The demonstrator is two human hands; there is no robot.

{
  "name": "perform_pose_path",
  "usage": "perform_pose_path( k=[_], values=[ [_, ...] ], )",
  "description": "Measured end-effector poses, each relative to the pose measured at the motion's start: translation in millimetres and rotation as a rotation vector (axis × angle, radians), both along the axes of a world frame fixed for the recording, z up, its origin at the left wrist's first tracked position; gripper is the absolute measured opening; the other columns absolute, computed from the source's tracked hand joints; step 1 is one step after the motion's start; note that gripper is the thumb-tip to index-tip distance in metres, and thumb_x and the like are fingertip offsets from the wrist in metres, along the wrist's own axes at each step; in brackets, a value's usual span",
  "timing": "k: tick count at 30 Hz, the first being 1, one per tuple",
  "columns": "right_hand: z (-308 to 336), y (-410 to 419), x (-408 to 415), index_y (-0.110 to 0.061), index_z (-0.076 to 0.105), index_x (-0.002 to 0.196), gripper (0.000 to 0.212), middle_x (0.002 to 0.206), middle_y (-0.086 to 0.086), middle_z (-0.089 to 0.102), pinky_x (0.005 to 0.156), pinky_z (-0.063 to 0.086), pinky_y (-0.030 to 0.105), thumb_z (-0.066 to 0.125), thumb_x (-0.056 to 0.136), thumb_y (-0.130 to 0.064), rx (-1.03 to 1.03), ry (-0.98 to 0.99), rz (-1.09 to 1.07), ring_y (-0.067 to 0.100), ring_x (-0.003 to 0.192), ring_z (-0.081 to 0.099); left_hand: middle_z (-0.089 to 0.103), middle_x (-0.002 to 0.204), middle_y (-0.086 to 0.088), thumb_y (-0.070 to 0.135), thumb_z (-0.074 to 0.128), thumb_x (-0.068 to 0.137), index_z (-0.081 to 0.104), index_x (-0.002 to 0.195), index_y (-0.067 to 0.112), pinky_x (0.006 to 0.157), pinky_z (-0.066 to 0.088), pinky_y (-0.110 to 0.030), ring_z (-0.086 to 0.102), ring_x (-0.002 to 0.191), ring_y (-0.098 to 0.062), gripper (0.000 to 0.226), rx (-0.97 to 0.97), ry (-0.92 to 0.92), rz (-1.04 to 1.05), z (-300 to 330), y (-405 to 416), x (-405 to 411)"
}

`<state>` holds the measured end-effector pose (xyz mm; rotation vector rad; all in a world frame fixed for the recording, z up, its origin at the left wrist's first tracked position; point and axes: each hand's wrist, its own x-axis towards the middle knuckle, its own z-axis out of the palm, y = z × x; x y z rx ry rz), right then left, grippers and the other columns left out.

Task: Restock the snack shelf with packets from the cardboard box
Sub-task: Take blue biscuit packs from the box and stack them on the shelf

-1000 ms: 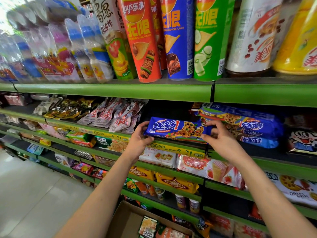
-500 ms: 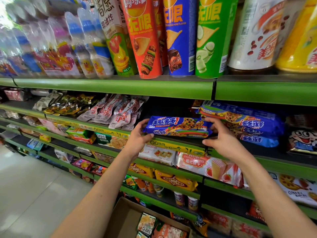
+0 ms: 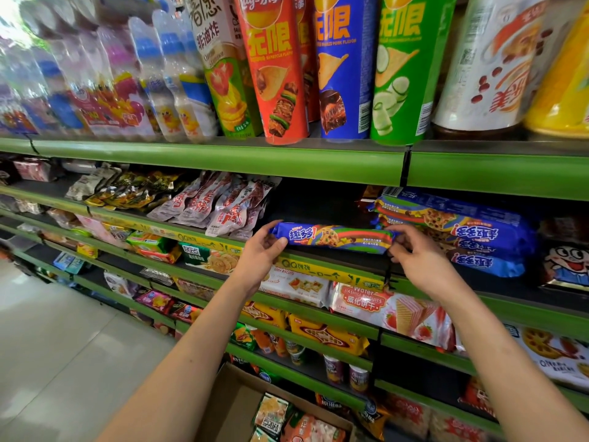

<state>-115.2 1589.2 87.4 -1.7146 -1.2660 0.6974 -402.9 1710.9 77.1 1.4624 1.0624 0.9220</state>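
On the shelf edge, left hand [image 3: 259,253] and right hand [image 3: 417,255] grip the blue cookie packet [image 3: 334,238] by its 2 ends.

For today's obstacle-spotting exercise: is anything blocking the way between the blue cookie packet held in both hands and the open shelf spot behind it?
Nothing visible does. The blue cookie packet, held by the left hand and right hand, sits at the shelf's front edge. The dark gap behind it looks bare, between the red-and-white pouches and the stacked blue packets.
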Motion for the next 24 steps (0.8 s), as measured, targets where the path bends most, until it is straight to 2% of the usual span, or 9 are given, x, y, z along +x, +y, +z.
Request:
perform_pose_path(
  k=[4, 8, 14, 19, 21, 24],
  values=[
    [-0.3, 1.3, 0.7, -0.04, 0.053, 0.12, 0.029, 0.101, -0.002, 0.061, 0.068, 0.049, 0.031, 0.052, 0.102, -0.017, -0.015, 0.013, -0.01, 0.022, 0.092, 0.066, 0.063, 0.115, -0.004, 0.02, 0.062, 0.098, 0.051, 0.131, 0.038, 0.07, 0.052, -0.022, 0.061, 0.1, -0.013, 0.04, 0.001, -0.008, 0.003, 0.1, -0.5, -0.1],
    [-1.3, 1.2, 2.0, -0.04, 0.053, 0.119, 0.03, 0.099, -0.002, 0.062, 0.072, 0.048, 0.033, 0.052, 0.102, -0.016, -0.011, 0.007, -0.009, 0.021, 0.092, 0.066, 0.062, 0.11, -0.002, 0.02, 0.061, 0.098, 0.052, 0.128, 0.04, 0.069, 0.052, -0.02, 0.06, 0.097, -0.01, 0.037, 0.015, -0.002, 0.008, 1.2, -1.5, 0.7],
    [-1.6, 1.5, 2.1, -0.041, 0.053, 0.12, 0.03, 0.1, -0.004, 0.062, 0.071, 0.048, 0.031, 0.053, 0.101, -0.018, -0.018, 0.0, -0.015, 0.017, 0.093, 0.065, 0.064, 0.112, 0.0, 0.023, 0.061, 0.098, 0.052, 0.13, 0.04, 0.067, 0.052, -0.016, 0.062, 0.096, -0.007, 0.037, 0.013, 0.007, 0.011, 1.6, -2.4, 0.5],
    [-1.1, 0.8, 1.7, -0.043, 0.052, 0.119, 0.03, 0.1, -0.003, 0.063, 0.074, 0.051, 0.034, 0.053, 0.101, -0.018, -0.015, 0.006, -0.012, 0.018, 0.093, 0.066, 0.065, 0.109, 0.003, 0.023, 0.061, 0.098, 0.054, 0.121, 0.048, 0.066, 0.051, -0.015, 0.063, 0.088, 0.001, 0.034, 0.004, 0.008, 0.01, 3.0, -3.9, 1.5],
    [0.3, 0.5, 0.9, -0.044, 0.052, 0.117, 0.031, 0.1, -0.002, 0.063, 0.075, 0.052, 0.036, 0.054, 0.101, -0.018, -0.014, 0.007, -0.005, 0.019, 0.092, 0.066, 0.065, 0.109, 0.002, 0.024, 0.061, 0.098, 0.054, 0.121, 0.048, 0.068, 0.051, -0.019, 0.063, 0.091, -0.003, 0.034, -0.002, 0.017, 0.012, 3.9, -4.4, 1.4],
    [2.9, -1.4, -0.5, -0.048, 0.052, 0.115, 0.035, 0.101, -0.001, 0.063, 0.077, 0.053, 0.038, 0.055, 0.101, -0.017, -0.018, -0.015, 0.027, 0.021, 0.092, 0.065, 0.062, 0.106, 0.0, 0.02, 0.06, 0.099, 0.052, 0.129, 0.039, 0.066, 0.049, -0.021, 0.058, 0.09, -0.011, 0.037, -0.004, 0.034, 0.026, 7.0, -5.5, 2.1]
  ],
)
